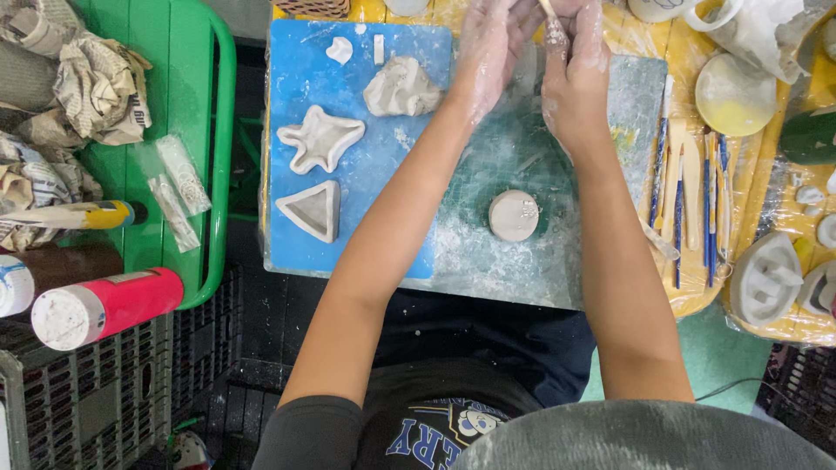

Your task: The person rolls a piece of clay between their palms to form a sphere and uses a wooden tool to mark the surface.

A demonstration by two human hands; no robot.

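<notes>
A thin stick [550, 10] sits pinched in the right hand [575, 74]; the left hand [489, 48] curls loosely beside it; clay disc [514, 215] lies nearer.

Both hands meet at twelve o'clock, dusted with pale clay. The left hand [492, 43] curls toward the right hand [575, 65], whose fingers pinch a thin stick [549, 10] near the frame's top edge. Below them, near the centre, a small clay disc [514, 215] lies on the green cutting mat [522, 165]. At ten o'clock a blue board [300, 70] carries a lump of clay [401, 87], a star-shaped clay dish [320, 139] and a triangular clay dish [312, 210]. At three o'clock blue-handled brushes and wooden modelling tools [692, 196] lie side by side on yellow plastic sheeting [697, 292]. At nine o'clock a green stool [196, 104] holds crumpled newspaper [96, 87]; a pink paint bottle [109, 306] lies at eight o'clock.
</notes>
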